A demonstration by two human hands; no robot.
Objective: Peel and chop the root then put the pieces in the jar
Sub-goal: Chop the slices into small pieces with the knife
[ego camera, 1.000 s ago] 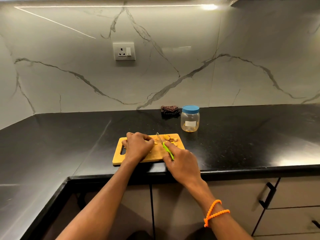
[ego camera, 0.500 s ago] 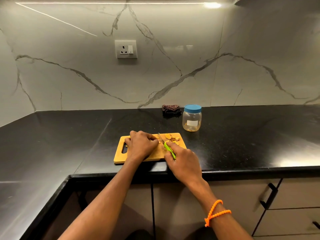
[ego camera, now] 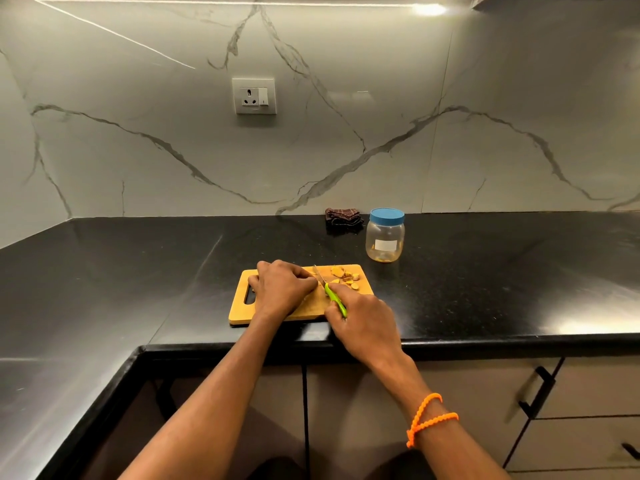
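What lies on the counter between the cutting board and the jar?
Nothing: in the head view, only bare black counter separates the cutting board from the jar.

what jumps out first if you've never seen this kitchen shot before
The bright wooden cutting board near the front edge of the black counter, where the right hand holds a green-handled knife beside the left hand. Yellow root pieces lie at the board's far right corner. Behind it, to the right, stands a blue-lidded jar, closed.
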